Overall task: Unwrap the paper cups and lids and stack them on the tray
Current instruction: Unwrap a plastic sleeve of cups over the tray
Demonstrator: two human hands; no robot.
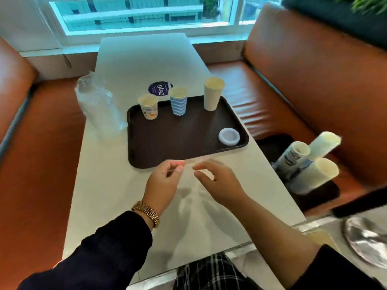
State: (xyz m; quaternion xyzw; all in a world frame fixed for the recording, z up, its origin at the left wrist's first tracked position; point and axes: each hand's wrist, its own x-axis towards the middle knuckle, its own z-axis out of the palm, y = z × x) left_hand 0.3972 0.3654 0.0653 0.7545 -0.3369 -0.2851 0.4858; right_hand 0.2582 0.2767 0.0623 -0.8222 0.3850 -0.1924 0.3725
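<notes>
A dark brown tray (134, 143) lies on the white table. Three stacks stand upright along its far side: a small patterned cup (148, 106), a blue wavy cup (178, 101) and a tall cream cup (213, 94). A white lid (228, 136) rests at the tray's right edge. Just in front of the tray, my left hand (165, 181) and my right hand (217, 181) face each other, each pinching a thin, nearly invisible clear plastic wrapper (189, 162) stretched between the fingertips. It casts faint shadows on the table below.
Crumpled clear plastic wrap (98, 105) is piled left of the tray. Wrapped sleeves of cups (310, 164) lie on a dark tray on the orange bench at the right. A round blue sticker (160, 88) sits behind the tray. Orange benches flank the table.
</notes>
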